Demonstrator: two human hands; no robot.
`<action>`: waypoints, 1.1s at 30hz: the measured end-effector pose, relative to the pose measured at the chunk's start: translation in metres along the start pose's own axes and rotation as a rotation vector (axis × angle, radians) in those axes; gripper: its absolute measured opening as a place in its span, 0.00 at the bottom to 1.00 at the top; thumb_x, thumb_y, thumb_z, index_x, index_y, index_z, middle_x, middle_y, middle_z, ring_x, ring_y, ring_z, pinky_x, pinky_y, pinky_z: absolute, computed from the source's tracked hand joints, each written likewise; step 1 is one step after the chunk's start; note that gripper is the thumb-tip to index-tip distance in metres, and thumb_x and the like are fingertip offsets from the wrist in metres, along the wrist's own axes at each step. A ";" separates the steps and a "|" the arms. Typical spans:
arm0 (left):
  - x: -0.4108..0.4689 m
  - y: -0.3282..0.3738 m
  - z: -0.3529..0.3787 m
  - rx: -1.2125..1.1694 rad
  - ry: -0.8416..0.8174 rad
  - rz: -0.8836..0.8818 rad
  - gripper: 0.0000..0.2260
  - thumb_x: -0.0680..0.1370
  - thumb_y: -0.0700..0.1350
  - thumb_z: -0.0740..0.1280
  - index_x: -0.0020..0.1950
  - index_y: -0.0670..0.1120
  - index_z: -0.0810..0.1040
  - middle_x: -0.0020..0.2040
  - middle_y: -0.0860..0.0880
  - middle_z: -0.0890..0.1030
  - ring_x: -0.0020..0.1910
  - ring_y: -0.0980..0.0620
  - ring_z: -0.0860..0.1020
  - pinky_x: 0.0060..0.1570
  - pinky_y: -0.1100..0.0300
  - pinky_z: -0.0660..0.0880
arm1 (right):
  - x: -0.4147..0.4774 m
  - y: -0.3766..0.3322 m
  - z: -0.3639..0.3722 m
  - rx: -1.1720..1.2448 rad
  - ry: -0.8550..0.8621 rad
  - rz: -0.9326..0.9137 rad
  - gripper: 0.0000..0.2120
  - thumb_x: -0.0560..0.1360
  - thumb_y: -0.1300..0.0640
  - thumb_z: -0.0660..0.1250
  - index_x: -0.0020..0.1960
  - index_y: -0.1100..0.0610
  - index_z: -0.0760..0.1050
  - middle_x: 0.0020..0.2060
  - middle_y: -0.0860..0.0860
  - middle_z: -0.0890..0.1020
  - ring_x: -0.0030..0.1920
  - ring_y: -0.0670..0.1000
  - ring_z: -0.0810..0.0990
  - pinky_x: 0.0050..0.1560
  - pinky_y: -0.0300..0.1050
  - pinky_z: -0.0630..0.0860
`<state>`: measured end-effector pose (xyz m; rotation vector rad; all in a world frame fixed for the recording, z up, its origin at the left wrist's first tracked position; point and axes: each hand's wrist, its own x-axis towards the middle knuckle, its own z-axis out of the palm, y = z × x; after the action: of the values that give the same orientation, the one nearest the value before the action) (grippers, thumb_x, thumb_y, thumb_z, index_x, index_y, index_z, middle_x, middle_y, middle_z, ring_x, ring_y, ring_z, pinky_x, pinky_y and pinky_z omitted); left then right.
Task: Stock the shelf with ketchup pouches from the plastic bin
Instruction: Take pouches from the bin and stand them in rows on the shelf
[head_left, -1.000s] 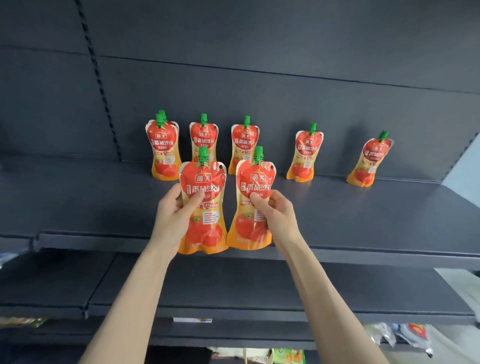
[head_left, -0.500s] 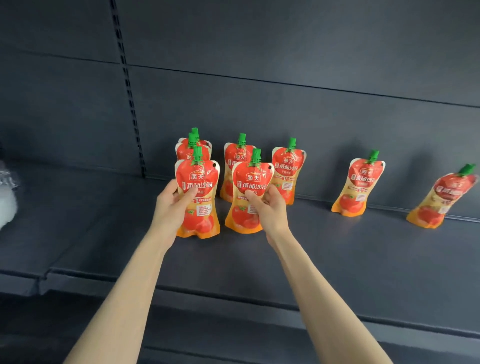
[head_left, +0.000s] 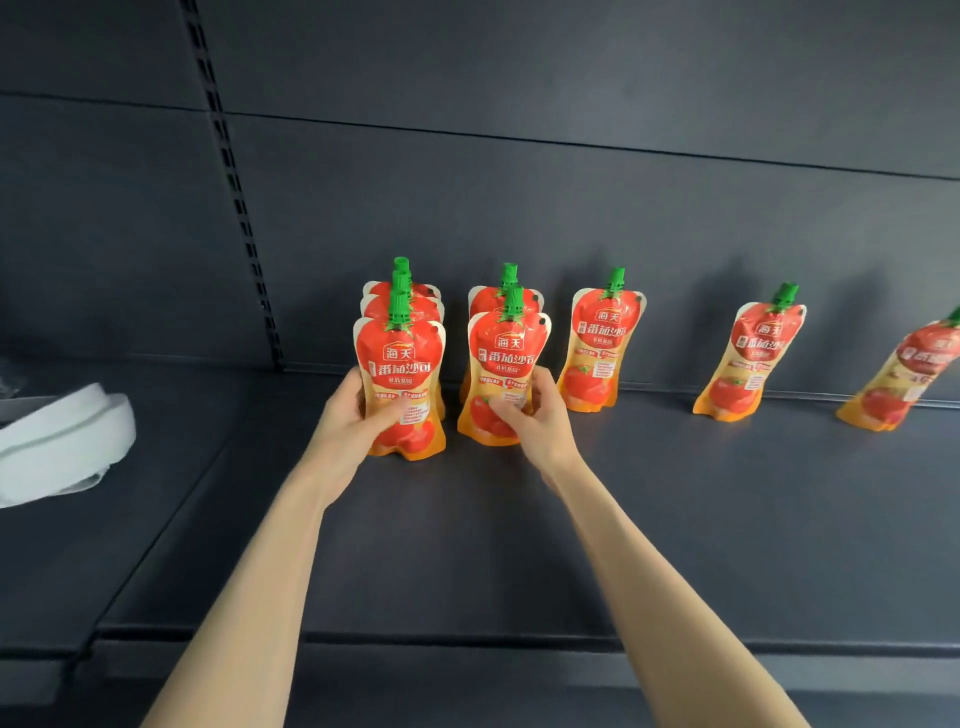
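Two outstretched arms, left hand (head_left: 349, 415) gripping left pouch (head_left: 401, 374), right hand (head_left: 540, 421) gripping right pouch (head_left: 506, 364)

My left hand (head_left: 353, 421) grips the left pouch (head_left: 401, 364), upright on the shelf (head_left: 519, 545) in front of two others. My right hand (head_left: 543, 423) grips the right pouch (head_left: 509, 353) just beside it, in front of one more. Further right, three single pouches (head_left: 750, 353) stand apart along the back wall, the farthest tilted.

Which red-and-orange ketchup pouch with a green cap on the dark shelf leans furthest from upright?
The red-and-orange pouch at the far right, cut by the picture's edge: its top tips strongly rightward, while the others stand upright or nearly so.
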<state>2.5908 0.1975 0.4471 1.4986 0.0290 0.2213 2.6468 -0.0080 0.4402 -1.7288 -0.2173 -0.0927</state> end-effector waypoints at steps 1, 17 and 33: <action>-0.001 -0.004 -0.001 0.025 -0.009 -0.006 0.20 0.68 0.46 0.73 0.58 0.57 0.74 0.57 0.54 0.81 0.57 0.55 0.79 0.54 0.54 0.76 | -0.002 0.005 -0.001 -0.049 -0.015 0.010 0.20 0.74 0.59 0.70 0.63 0.54 0.67 0.59 0.52 0.77 0.59 0.50 0.77 0.58 0.43 0.76; 0.005 -0.020 -0.001 0.213 0.168 0.149 0.17 0.73 0.41 0.71 0.59 0.47 0.72 0.51 0.57 0.78 0.52 0.58 0.78 0.44 0.70 0.74 | 0.000 0.017 0.007 -0.340 0.045 0.032 0.25 0.76 0.55 0.67 0.69 0.55 0.61 0.66 0.52 0.74 0.67 0.52 0.72 0.65 0.54 0.73; 0.001 -0.022 0.000 0.309 0.225 0.159 0.22 0.73 0.44 0.72 0.64 0.47 0.69 0.57 0.53 0.75 0.54 0.58 0.75 0.49 0.68 0.71 | -0.002 0.019 0.008 -0.482 0.104 0.024 0.27 0.76 0.50 0.67 0.70 0.54 0.61 0.67 0.53 0.71 0.68 0.53 0.67 0.66 0.53 0.70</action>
<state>2.5947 0.1961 0.4255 1.7792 0.1291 0.5322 2.6479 -0.0036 0.4202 -2.1980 -0.1008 -0.2323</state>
